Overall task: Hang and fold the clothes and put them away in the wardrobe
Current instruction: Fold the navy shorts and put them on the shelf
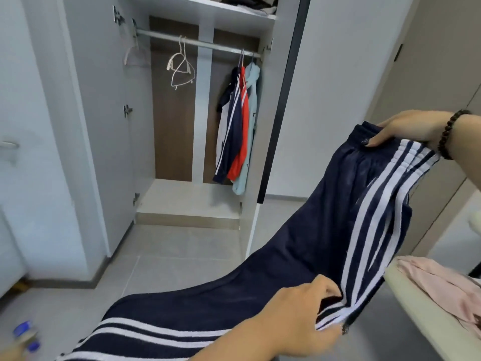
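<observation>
Right now the right hand (411,131), the one with the dark bead bracelet (453,134), pinches the waistband of the navy track pants (325,230). Its thumb lies on top of the band and its fingers go behind it. The left hand (294,319) is lower down and grips the pants by the white side stripes, with its fingers curled into the cloth. So both hands are holding the same pants, one high and one low, and the pants hang between them in a long slanting sheet. The far leg end runs off the bottom left of the view.

I think the step is getting the pants flat and straight for folding. To do it well, the hands should pull gently apart so the cloth has no bumps. The stripes should line up, one leg on top of the other. Then the waistband can come down to meet the leg ends.

Just beside the left hand, on the right, a pink garment (442,285) lies on a pale surface (416,308). That looks like a good flat place to fold on.

Farther off, the wardrobe (187,194) stands open. Empty white hangers (181,66) hang on the rail (197,44), and some hung jackets (238,121) are on the right side. Folded things sit on the top shelf (221,9).
</observation>
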Demonstrator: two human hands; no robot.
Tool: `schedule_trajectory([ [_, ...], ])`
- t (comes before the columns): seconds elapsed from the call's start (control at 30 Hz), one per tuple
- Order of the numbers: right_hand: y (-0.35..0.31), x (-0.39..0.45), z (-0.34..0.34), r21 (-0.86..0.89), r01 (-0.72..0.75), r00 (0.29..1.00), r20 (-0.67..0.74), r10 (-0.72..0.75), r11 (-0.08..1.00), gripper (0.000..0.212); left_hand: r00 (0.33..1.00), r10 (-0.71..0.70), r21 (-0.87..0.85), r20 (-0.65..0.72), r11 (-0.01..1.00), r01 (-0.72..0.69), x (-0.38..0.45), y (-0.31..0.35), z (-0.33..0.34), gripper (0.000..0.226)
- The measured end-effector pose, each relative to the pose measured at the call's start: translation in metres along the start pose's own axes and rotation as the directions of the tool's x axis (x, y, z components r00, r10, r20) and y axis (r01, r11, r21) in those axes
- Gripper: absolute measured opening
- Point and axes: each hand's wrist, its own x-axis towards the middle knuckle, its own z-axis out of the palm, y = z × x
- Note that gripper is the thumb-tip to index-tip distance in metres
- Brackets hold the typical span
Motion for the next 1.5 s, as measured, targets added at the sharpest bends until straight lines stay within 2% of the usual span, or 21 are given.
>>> schedule_trajectory([
  [0.07,-0.003,0.001,0.023,0.009,0.017,1.0,0.026,-0.017,1.0,0.024,0.998,-0.05,-0.062,0.038,0.997,0.052,-0.011,-0.019,0.004,0.047],
  [0.13,-0.012,0.001,0.052,0.002,0.045,0.997,0.057,-0.045,0.999,0.019,0.995,-0.102,-0.073,0.015,0.992,0.103,-0.026,-0.045,-0.002,0.047],
  [0.2,-0.024,0.003,0.084,-0.024,0.09,0.993,0.083,-0.087,0.996,0.017,0.977,-0.203,-0.1,-0.065,0.975,0.196,-0.045,-0.075,-0.017,0.041],
  [0.27,-0.038,0.003,0.119,-0.064,0.151,0.983,0.115,-0.143,0.986,0.019,0.927,-0.326,-0.157,-0.183,0.941,0.3,-0.069,-0.108,-0.039,0.036],
  [0.37,-0.06,-0.002,0.173,-0.084,0.246,0.96,0.157,-0.231,0.966,0.018,0.801,-0.471,-0.221,-0.37,0.882,0.417,-0.116,-0.156,-0.078,0.035],
  [0.43,-0.074,-0.007,0.21,-0.035,0.287,0.942,0.189,-0.276,0.957,0.018,0.663,-0.568,-0.276,-0.488,0.821,0.5,-0.152,-0.185,-0.101,0.034],
  [0.5,-0.087,-0.015,0.248,0.045,0.304,0.926,0.22,-0.307,0.952,0.018,0.517,-0.667,-0.375,-0.537,0.737,0.562,-0.186,-0.212,-0.117,0.031],
  [0.6,-0.104,-0.027,0.303,0.217,0.276,0.904,0.271,-0.33,0.936,0.024,0.312,-0.835,-0.547,-0.453,0.537,0.642,-0.226,-0.248,-0.125,0.022],
  [0.67,-0.112,-0.037,0.343,0.313,0.229,0.895,0.303,-0.326,0.922,0.023,0.233,-0.917,-0.614,-0.323,0.39,0.686,-0.243,-0.265,-0.123,0.018],
  [0.8,-0.119,-0.058,0.425,0.414,0.126,0.87,0.391,-0.301,0.901,0.025,0.18,-0.981,-0.677,-0.067,0.177,0.715,-0.257,-0.282,-0.106,0.025],
  [0.97,-0.112,-0.071,0.49,0.385,0.057,0.86,0.45,-0.241,0.921,0.021,0.05,-0.982,-0.684,0.183,-0.091,0.724,-0.263,-0.308,-0.081,0.038],
  [1.03,-0.108,-0.073,0.5,0.371,0.039,0.866,0.45,-0.216,0.928,0.016,0.018,-0.945,-0.665,0.325,-0.215,0.715,-0.265,-0.316,-0.077,0.049],
  [1.1,-0.106,-0.07,0.505,0.375,0.032,0.876,0.437,-0.207,0.927,0.015,-0.002,-0.898,-0.696,0.439,-0.342,0.631,-0.268,-0.329,-0.071,0.055],
  [1.13,-0.106,-0.068,0.506,0.376,0.03,0.876,0.437,-0.205,0.926,0.015,0.006,-0.883,-0.733,0.469,-0.385,0.56,-0.269,-0.336,-0.067,0.054],
  [1.2,-0.106,-0.061,0.507,0.369,0.022,0.874,0.445,-0.197,0.929,0.016,0.05,-0.884,-0.812,0.466,-0.404,0.421,-0.27,-0.349,-0.061,0.049],
  [1.3,-0.104,-0.054,0.507,0.363,-0.002,0.87,0.459,-0.177,0.932,0.015,0.148,-0.904,-0.898,0.401,-0.355,0.259,-0.268,-0.359,-0.062,0.041],
  [1.5,-0.094,-0.044,0.497,0.421,-0.032,0.846,0.495,-0.2,0.907,0.012,0.238,-0.969,-0.997,0.072,-0.06,0.058,-0.25,-0.342,-0.103,0.022],
])
